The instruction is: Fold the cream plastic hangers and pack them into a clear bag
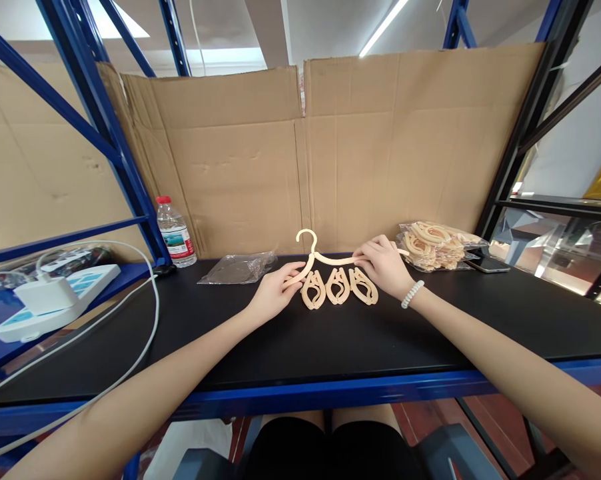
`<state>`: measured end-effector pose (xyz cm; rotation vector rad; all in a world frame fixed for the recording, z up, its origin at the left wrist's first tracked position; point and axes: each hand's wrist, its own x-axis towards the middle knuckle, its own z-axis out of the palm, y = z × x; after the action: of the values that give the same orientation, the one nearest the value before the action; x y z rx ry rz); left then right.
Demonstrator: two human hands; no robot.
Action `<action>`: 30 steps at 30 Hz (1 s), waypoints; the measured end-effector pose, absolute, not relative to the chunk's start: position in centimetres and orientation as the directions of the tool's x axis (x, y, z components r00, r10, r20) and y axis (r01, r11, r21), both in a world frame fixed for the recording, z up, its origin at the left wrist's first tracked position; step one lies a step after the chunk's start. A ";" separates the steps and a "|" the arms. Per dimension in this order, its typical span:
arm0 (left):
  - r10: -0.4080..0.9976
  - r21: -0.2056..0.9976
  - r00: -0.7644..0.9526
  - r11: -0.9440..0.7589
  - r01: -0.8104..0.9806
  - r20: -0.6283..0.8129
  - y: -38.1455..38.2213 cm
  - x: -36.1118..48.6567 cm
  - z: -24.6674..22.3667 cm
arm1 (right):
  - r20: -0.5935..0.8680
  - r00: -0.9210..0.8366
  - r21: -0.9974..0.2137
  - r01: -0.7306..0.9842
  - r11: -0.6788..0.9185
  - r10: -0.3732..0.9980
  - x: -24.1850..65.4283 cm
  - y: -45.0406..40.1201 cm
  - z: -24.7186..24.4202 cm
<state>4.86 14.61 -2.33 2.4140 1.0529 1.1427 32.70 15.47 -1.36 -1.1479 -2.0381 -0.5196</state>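
Note:
A beige plastic hanger with its hook up is held between my hands, its arms spread. My left hand grips the left arm of it, which slopes down. The right arm lies nearly level in the fingers of my right hand, and its tip shows past them. Just below the hanger, three folded beige hangers lie in a row on the black tabletop: a left one, a middle one and a right one.
On the black table are a flat clear plastic bag, a water bottle, a bag of folded hangers and a phone. A power strip with a white cable is at left. Cardboard stands behind.

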 end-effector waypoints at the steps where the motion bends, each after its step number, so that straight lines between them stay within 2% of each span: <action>1: 0.712 0.511 0.420 -0.699 0.501 0.562 14.6 4.8 -2.2 | 0.759 -0.333 0.020 0.870 0.492 0.560 32.7 15.4 -1.3; 6: 0.698 0.467 0.403 -0.705 0.534 0.593 14.4 4.8 -1.9 | 0.733 -0.314 0.072 0.918 0.389 0.604 32.3 15.0 -1.3; 11: 0.699 0.447 0.370 -0.691 0.568 0.612 14.4 4.8 -1.8 | 0.704 -0.329 0.207 0.943 0.261 0.630 31.8 14.4 -1.3; 15: 0.695 0.427 0.368 -0.689 0.586 0.617 14.3 4.8 -1.8 | 0.715 -0.354 0.228 0.933 0.278 0.602 31.9 14.5 -1.3; 19: 0.714 0.442 0.353 -0.669 0.598 0.605 14.4 4.8 -1.9 | 0.734 -0.399 0.204 0.902 0.381 0.550 32.1 14.9 -1.6; 21: 0.718 0.452 0.342 -0.665 0.595 0.606 14.5 4.7 -1.9 | 0.720 -0.404 0.145 0.882 0.448 0.564 32.1 15.1 -1.8; 27: 0.709 0.469 0.344 -0.680 0.563 0.615 14.6 4.6 -1.8 | 0.681 -0.307 -0.220 0.780 0.586 0.665 32.3 15.2 -1.6; 30: 0.735 0.534 0.296 -0.658 0.532 0.610 14.8 4.6 -1.7 | 0.695 -0.253 -0.346 0.702 0.622 0.673 32.5 15.3 -1.3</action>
<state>4.64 14.80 -1.74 2.3347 1.1640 1.2907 32.51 15.32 -1.35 -1.0833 -1.9749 -0.0423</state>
